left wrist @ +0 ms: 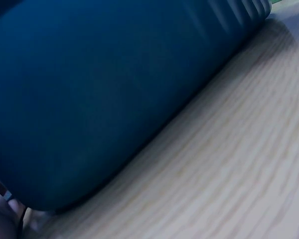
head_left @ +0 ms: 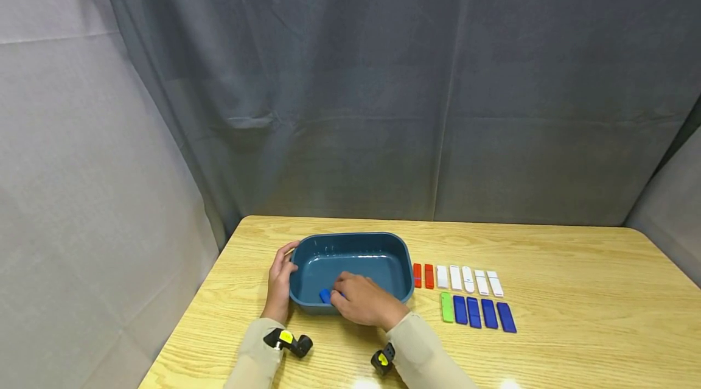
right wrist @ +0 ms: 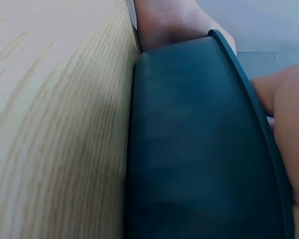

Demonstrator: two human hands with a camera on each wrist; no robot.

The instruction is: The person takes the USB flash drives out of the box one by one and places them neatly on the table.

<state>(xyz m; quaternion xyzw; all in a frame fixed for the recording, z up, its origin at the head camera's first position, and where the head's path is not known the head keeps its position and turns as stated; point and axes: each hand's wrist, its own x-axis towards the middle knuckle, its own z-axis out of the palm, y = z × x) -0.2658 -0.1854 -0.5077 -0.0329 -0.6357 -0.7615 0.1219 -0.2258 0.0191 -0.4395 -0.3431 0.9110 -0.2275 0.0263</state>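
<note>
A dark teal plastic basin stands on the wooden table, its wall filling much of the left wrist view. My left hand holds the basin at its left end, thumb at the rim and the other fingers along the outside. Over the near rim, my right hand reaches down into the basin with curled fingers. Those fingers pinch a small blue piece that looks like a USB stick, partly hidden by them. In the right wrist view, the right thumb side shows beside the basin's rim.
Right of the basin, two red USB sticks and several white ones lie in a row. Nearer to me lie one green stick and several blue ones. A grey curtain hangs behind the table.
</note>
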